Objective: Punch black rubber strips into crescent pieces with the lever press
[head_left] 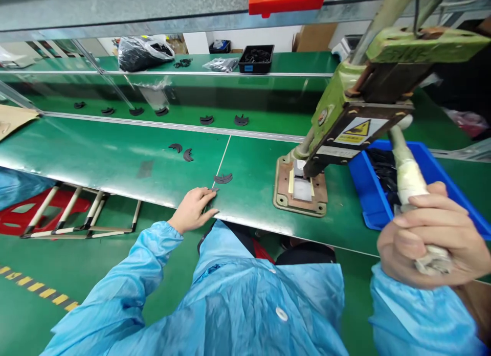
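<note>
Presently touching a small piece point(215, 190) with the left hand point(194, 210), on the green table point(253, 161), near the front edge and beside a white line point(224, 159). Cannot tell if pinching this piece or only resting fingertips upon it; can see, however, a rather wide gap between thumb and fingers. Just behind the piece, can see one dark curved part point(223, 178), lying across the white line. Farther back and to the left, can see two more curved parts point(187, 155), lying near each other. With the right hand point(441, 233), holding the wrapped handle point(412, 184) of the press point(337, 90), in a narrow grip, with fingers closed around it. On the base point(282, 184) of the press, can see a pale block point(303, 190), close to the dark ram point(314, 164); cannot tell exactly if touching it. Above, can recognise a warning label point(356, 128). To the right of the press, can see a blue bin point(364, 202), containing many black pieces point(383, 167). Beyond a metal rail point(172, 126), can count six curved parts point(206, 120), lying in a row, apart from each other. Higher up, on the back shelf point(299, 62), can see a black box point(264, 67), a clear packet point(222, 64) and a bulging bag point(138, 57). Down on the left, can see a rack point(69, 207) and some striped tape point(35, 287).
</note>
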Motion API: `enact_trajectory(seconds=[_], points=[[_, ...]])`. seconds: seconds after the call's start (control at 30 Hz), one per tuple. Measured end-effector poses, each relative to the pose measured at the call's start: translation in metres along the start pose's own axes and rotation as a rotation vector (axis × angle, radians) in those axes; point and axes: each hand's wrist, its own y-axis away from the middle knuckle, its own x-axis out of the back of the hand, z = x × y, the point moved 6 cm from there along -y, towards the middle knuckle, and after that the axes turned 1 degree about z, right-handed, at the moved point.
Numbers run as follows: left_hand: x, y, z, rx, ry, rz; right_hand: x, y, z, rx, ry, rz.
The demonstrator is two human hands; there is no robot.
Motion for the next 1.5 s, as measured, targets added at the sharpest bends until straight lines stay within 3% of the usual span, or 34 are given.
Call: enact_trajectory(seconds=[0.17,0.33,0.4,0.5,0.6,0.77,0.9,1.17,1.33,1.5], points=[[-0.023,0.011,0.058,-0.210,0.090,-0.102,-0.001,0.002,0.000,0.012,-0.018,0.040],[-0.024,0.011,0.084,-0.299,0.270,-0.026,-0.002,0.001,-0.005,-0.012,-0.037,-0.066],[-0.021,-0.001,0.087,-0.231,0.399,-0.004,-0.002,0.000,-0.010,-0.038,-0.058,-0.117],[-0.020,-0.041,0.083,0.036,0.636,0.029,-0.004,-0.001,-0.017,-0.070,-0.073,-0.183],[-0.029,-0.102,0.088,0.215,0.906,-0.005,-0.005,-0.002,-0.021,-0.081,-0.082,-0.232],[-0.053,-0.203,0.118,0.290,1.034,-0.154,-0.004,-0.001,-0.023,-0.094,-0.092,-0.265],[-0.073,-0.240,0.139,0.331,1.035,-0.279,-0.002,0.000,-0.022,-0.092,-0.091,-0.287],[-0.091,-0.258,0.156,0.396,1.074,-0.505,0.000,0.003,-0.019,-0.065,-0.105,-0.290],[-0.088,-0.265,0.157,0.392,0.992,-0.524,-0.001,0.003,-0.019,-0.060,-0.110,-0.287],[-0.086,-0.264,0.157,0.482,1.035,-0.547,-0.001,0.003,-0.019,-0.058,-0.111,-0.282]])
